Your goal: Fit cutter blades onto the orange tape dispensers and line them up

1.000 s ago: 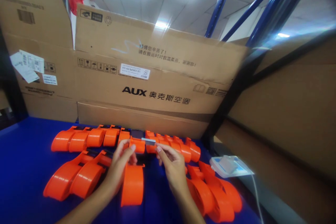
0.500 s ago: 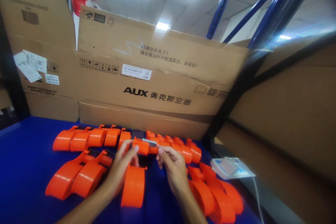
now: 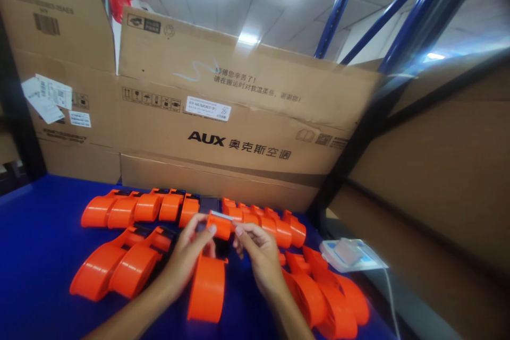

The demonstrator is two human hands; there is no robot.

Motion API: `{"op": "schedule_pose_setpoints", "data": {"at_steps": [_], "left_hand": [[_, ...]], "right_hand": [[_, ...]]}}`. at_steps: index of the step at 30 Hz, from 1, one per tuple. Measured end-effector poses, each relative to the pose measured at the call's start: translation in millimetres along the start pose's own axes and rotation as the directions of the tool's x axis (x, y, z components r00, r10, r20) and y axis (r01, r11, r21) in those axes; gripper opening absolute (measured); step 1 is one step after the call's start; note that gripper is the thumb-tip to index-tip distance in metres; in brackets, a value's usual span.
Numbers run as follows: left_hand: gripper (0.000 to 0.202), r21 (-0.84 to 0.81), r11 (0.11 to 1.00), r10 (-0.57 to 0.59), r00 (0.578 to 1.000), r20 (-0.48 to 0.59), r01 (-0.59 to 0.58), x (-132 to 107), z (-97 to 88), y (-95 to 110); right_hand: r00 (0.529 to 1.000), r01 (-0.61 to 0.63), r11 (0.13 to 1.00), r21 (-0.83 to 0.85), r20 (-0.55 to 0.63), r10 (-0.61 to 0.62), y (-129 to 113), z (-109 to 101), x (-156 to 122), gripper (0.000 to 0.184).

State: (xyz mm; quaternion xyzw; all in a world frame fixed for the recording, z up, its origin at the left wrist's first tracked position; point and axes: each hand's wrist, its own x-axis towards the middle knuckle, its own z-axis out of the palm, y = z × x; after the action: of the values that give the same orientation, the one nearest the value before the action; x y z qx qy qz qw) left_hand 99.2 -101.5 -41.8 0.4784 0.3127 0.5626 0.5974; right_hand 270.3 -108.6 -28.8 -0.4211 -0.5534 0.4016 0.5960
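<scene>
My left hand (image 3: 195, 239) is closed around an orange tape dispenser (image 3: 207, 289), its thumb lying on the upper section and the wide round body hanging below. Across the top edge of that section lies a thin, light grey toothed blade (image 3: 222, 215). The fingers of my right hand (image 3: 255, 244) are pinched at the right end of the blade, close against the dispenser. Their exact grip is partly hidden. More orange tape dispensers (image 3: 133, 271) lie to the left of my hands, some with dark parts on top.
A row of orange dispensers (image 3: 274, 228) runs behind my right hand, and several others (image 3: 334, 297) sit at the front right. A clear plastic box (image 3: 353, 255) with a white cable is at the right edge of the blue table (image 3: 35, 239). Cardboard (image 3: 239, 175) walls the back.
The grey blade has come down from sticking out to the right onto the top edge of the held dispenser. Both hands and the dispenser have shifted slightly right and down.
</scene>
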Motion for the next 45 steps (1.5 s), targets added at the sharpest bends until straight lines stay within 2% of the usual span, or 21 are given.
{"op": "schedule_pose_setpoints", "data": {"at_steps": [3,5,7,9,10,12,17,20,23,26,29,33,37,41,45], "left_hand": [[0.039,-0.080,0.997,0.002,0.998,-0.070,-0.008,3,-3.2,0],[0.039,-0.152,0.988,-0.012,0.988,-0.156,-0.012,5,-6.8,1],[0.037,-0.213,0.977,-0.021,0.971,-0.236,-0.030,8,-10.6,1],[0.036,-0.249,0.967,-0.027,0.958,-0.286,-0.047,11,-13.4,1],[0.036,-0.262,0.964,-0.029,0.953,-0.300,-0.053,12,-14.2,1],[0.036,-0.271,0.962,-0.038,0.953,-0.300,-0.047,12,-14.2,0],[0.036,-0.251,0.968,-0.038,0.968,-0.249,-0.026,10,-10.3,0],[0.037,-0.234,0.972,-0.029,0.974,-0.225,-0.025,10,-8.7,-3],[0.041,-0.208,0.978,-0.030,0.976,-0.217,-0.016,10,-8.6,-8],[0.044,-0.172,0.985,-0.023,0.976,-0.217,-0.015,9,-8.6,-11],[0.044,-0.123,0.992,0.003,0.981,-0.194,-0.027,7,-7.7,-11],[0.040,-0.051,0.998,0.016,0.988,-0.156,-0.024,4,-6.0,-10],[0.040,0.004,1.000,0.027,0.992,-0.126,-0.026,2,-5.0,-11],[0.040,0.029,0.999,0.029,0.997,-0.075,-0.027,-1,-2.2,-12],[0.043,0.033,0.999,0.031,0.999,-0.035,-0.030,-6,1.7,-9]], "right_hand": [[0.999,0.054,0.989,-0.140,0.005,-0.054,2,-1,1,0.027],[0.992,0.125,0.927,-0.353,0.041,-0.118,4,-1,2,0.024],[0.980,0.198,0.776,-0.599,0.141,-0.141,7,-1,1,0.019],[0.965,0.249,0.597,-0.763,0.246,-0.088,11,-2,-1,0.015],[0.959,0.262,0.530,-0.806,0.278,-0.052,13,-2,-1,0.015],[0.952,0.270,0.454,-0.849,0.305,0.005,17,-3,-3,0.017],[0.950,0.254,0.394,-0.884,0.305,0.073,21,-3,-6,0.023],[0.949,0.242,0.367,-0.898,0.298,0.105,19,-2,-8,0.017],[0.949,0.247,0.382,-0.890,0.302,0.090,14,-1,-7,0.010],[0.975,0.196,0.446,-0.873,0.221,0.004,9,-1,-4,0.010],[0.991,0.133,0.557,-0.820,0.090,-0.103,6,-2,-1,0.021],[0.962,0.203,0.705,-0.680,0.006,-0.271,4,-1,-1,0.028],[0.909,0.284,0.715,-0.639,-0.058,-0.413,1,2,-6,0.028],[0.860,0.338,0.716,-0.611,-0.107,-0.498,-1,3,-11,0.025],[0.839,0.403,0.678,-0.615,-0.049,-0.542,-4,3,-13,0.023]]}}
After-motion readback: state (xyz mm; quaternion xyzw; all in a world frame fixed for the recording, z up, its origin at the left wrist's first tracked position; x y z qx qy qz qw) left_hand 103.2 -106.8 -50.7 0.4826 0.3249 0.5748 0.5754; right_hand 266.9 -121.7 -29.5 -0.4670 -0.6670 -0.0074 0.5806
